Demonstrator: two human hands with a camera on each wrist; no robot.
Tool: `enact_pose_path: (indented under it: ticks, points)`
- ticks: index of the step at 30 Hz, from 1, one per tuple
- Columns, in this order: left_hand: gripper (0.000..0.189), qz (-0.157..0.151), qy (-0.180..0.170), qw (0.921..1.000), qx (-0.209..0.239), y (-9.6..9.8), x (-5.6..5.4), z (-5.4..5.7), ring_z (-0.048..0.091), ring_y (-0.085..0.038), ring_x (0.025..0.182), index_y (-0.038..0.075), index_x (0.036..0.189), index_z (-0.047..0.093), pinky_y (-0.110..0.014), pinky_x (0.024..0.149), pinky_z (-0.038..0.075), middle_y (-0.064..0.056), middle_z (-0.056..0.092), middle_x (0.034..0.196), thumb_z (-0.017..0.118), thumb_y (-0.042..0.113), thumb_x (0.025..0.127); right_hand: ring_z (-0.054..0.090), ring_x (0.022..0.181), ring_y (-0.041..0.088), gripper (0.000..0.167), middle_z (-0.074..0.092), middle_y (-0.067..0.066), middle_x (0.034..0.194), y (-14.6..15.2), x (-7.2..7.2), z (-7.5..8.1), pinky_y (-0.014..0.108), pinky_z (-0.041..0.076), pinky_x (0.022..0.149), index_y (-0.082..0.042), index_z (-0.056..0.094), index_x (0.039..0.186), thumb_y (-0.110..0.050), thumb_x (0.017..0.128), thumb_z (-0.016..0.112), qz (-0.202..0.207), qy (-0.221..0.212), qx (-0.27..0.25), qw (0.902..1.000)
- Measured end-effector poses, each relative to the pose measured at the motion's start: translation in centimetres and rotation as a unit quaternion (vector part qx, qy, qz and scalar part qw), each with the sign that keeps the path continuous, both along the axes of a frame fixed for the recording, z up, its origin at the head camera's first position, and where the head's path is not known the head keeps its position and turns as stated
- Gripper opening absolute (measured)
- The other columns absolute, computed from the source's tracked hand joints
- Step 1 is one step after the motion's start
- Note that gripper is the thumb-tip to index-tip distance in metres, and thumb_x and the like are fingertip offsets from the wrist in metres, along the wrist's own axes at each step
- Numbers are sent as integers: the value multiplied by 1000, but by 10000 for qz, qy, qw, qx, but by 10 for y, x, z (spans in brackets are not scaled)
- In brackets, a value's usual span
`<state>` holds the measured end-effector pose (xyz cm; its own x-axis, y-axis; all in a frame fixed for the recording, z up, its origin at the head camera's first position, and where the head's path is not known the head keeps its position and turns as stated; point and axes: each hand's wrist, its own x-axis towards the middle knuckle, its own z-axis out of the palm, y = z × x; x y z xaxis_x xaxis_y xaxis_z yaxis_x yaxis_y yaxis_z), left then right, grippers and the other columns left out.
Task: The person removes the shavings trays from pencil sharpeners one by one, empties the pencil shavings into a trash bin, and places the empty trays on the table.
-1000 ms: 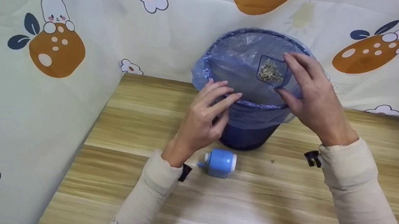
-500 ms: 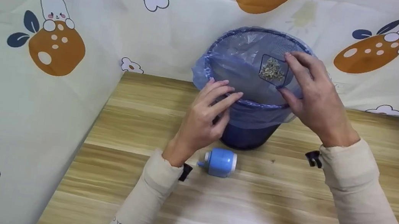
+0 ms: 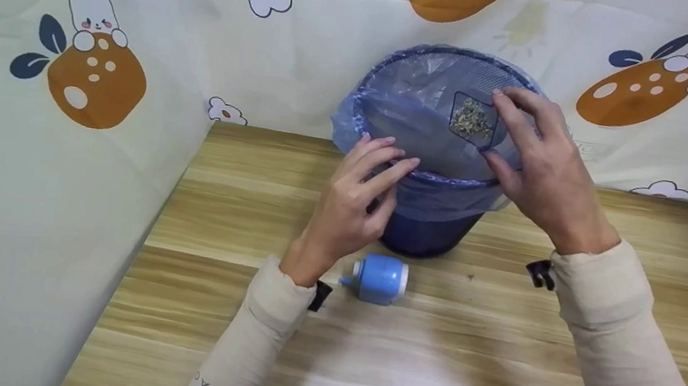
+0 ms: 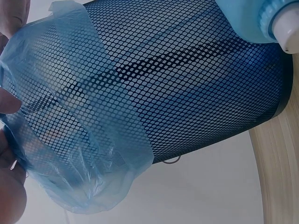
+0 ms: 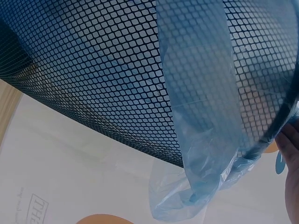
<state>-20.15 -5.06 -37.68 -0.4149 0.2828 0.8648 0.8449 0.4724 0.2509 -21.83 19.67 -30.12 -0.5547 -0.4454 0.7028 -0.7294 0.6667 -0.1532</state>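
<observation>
My right hand (image 3: 547, 163) pinches a small clear square tray (image 3: 453, 111) between thumb and fingers, above the bin's opening. A heap of pencil shavings (image 3: 472, 119) is seen in the tray. The dark mesh trash bin (image 3: 422, 233) stands upright, lined with a translucent blue bag (image 3: 449, 200) folded over its rim. My left hand (image 3: 349, 200) holds the near left of that rim, fingers over the top and thumb outside. Fingers (image 4: 7, 102) show against the bag in the left wrist view. The right wrist view shows only part of my right hand (image 5: 292, 154); the tray is hidden there.
A blue and white pencil sharpener (image 3: 380, 279) with a crank lies on the wooden table (image 3: 202, 314) in front of the bin, near my left wrist. A small dark speck (image 3: 470, 277) lies to its right. A patterned cloth wall (image 3: 315, 56) stands behind the bin.
My right hand and the tray have shifted very slightly to the right, with the shavings still in it. My left hand stays on the rim. The whole head view has shifted a little.
</observation>
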Motion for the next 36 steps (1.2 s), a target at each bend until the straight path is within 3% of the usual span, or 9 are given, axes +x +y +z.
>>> enact_pose_path:
  ticks: [36]
  points:
    - [35, 7, -14, 10000, -46, -1, -1, 0, 52, -29, 129, 5, 122, 70, -50, 117, 32, -14, 64, 121, 57, -2, 90, 48, 127, 39, 68, 46, 22, 139, -1, 2, 2, 52, 50, 100, -5, 49, 144, 9, 82, 73, -128, 439, 584, 9972]
